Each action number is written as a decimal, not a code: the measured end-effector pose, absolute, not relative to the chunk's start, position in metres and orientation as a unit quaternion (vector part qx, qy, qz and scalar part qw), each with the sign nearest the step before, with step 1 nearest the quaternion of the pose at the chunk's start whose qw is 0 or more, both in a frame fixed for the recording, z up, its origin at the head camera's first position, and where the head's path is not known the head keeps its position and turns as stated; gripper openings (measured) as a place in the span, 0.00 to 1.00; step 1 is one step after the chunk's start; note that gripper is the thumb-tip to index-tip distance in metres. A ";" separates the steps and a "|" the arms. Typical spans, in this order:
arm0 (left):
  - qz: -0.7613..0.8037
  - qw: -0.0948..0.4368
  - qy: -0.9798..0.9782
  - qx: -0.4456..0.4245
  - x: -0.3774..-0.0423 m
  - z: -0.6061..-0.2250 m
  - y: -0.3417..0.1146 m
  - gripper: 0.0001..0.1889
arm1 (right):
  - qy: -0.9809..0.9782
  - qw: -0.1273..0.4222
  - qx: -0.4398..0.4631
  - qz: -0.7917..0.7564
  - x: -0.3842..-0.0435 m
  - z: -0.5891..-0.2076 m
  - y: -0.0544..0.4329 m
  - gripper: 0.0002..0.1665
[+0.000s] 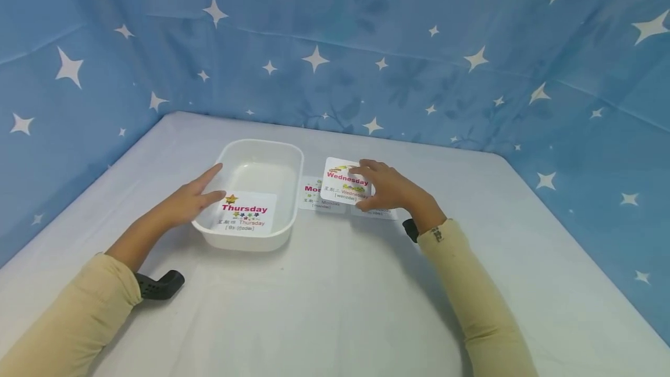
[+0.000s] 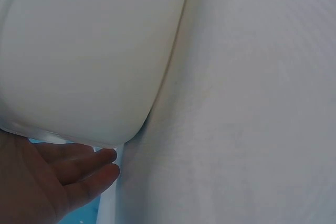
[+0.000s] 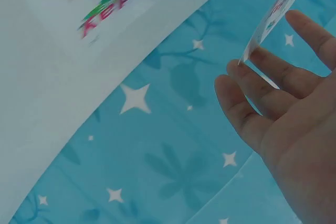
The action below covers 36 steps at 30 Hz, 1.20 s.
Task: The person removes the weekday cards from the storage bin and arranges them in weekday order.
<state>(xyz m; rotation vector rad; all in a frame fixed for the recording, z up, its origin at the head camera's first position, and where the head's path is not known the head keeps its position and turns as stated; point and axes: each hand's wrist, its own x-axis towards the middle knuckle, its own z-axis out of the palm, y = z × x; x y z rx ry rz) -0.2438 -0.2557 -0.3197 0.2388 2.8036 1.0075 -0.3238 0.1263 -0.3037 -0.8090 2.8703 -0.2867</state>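
My right hand [image 1: 389,188] pinches a white "Wednesday" flashcard [image 1: 345,180] and holds it above the table. The right wrist view shows this card [image 3: 275,14] nearly edge-on at the fingers. Partly behind it, a "Monday" flashcard [image 1: 320,196] lies on the table, and another flashcard [image 1: 379,214] lies under the right hand, mostly covered. A white plastic tray [image 1: 246,243] stands to the left, with a "Thursday" flashcard [image 1: 247,213] in its near end. My left hand [image 1: 191,199] is at the tray's left side, thumb over the rim, other fingers loosely extended along its outside.
A white cloth [image 1: 314,307] covers the table. Blue curtains with white stars [image 1: 335,45] stand along the table's far and side edges. Black wrist straps [image 1: 159,285] show at both sleeves.
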 end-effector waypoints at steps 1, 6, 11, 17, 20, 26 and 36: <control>0.336 0.075 0.935 0.080 -0.243 -0.320 -0.256 0.37 | 0.956 0.074 -0.266 -0.095 -0.325 -0.305 0.130 0.46; 0.338 0.073 0.935 0.081 -0.242 -0.319 -0.254 0.37 | 0.959 0.088 -0.249 -0.101 -0.327 -0.309 0.151 0.46; 0.338 0.075 0.935 0.080 -0.243 -0.320 -0.253 0.37 | 0.962 0.094 -0.236 -0.097 -0.330 -0.314 0.178 0.47; 0.340 0.073 0.934 0.084 -0.244 -0.321 -0.255 0.37 | 0.964 0.103 -0.218 -0.110 -0.331 -0.319 0.213 0.47; 0.341 0.075 0.933 0.085 -0.245 -0.321 -0.257 0.37 | 0.962 0.107 -0.216 -0.126 -0.331 -0.321 0.229 0.46; 0.342 0.075 0.933 0.087 -0.246 -0.322 -0.258 0.37 | 0.965 0.124 -0.181 -0.141 -0.331 -0.326 0.253 0.46; 0.336 0.072 0.935 0.087 -0.248 -0.324 -0.257 0.37 | 0.958 0.170 -0.161 -0.164 -0.335 -0.334 0.274 0.44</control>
